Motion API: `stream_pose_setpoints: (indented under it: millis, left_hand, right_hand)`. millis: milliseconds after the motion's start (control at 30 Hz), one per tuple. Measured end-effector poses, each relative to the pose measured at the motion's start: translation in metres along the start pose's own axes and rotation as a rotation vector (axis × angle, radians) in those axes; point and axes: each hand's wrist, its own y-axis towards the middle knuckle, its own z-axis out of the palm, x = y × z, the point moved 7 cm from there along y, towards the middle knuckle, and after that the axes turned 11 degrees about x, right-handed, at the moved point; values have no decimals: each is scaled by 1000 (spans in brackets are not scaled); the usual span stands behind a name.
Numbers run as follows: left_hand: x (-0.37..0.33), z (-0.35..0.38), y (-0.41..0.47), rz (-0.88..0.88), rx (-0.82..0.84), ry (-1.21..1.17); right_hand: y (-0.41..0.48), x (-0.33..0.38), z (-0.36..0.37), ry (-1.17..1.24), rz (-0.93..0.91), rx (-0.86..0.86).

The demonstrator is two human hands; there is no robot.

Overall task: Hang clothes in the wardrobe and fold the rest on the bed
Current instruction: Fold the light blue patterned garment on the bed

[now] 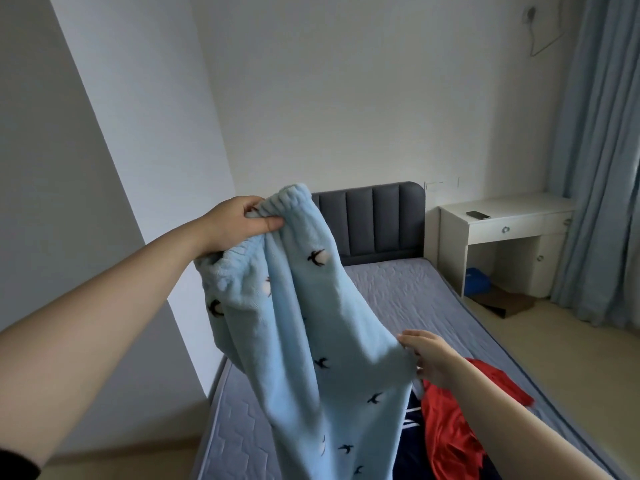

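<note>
Light blue fleece trousers (304, 341) with small black bird prints hang in the air over the bed (398, 292). My left hand (239, 223) grips their elastic waistband, held high. Lower down to the right, my right hand (429, 358) pinches the edge of the fabric and pulls it sideways. A red garment (450, 427) lies crumpled on the bed beneath my right arm, on top of a dark navy garment (412, 420) with white stripes. The wardrobe is not in view.
The bed has a grey quilted cover and a dark grey padded headboard (374, 220). A white desk (502, 223) with a phone (478, 214) on it stands right of the bed; blue curtains (602, 168) hang at the far right. A white wall (86, 168) rises close on the left.
</note>
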Motion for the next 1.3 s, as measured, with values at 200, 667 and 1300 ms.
stream_pose_setpoints:
  millis: [200,667,1300]
  left_hand:
    - [32,-7,5,-13,-42,-11]
    - [74,16,32,21,61,30]
    - [32,80,201,-217,-418,510]
  right_hand:
    - [-15,37,-26,-23,-144,-21]
    - [-49,83,-57,-1336,-155,-303]
    - [84,108,-175,-346,-163,-390]
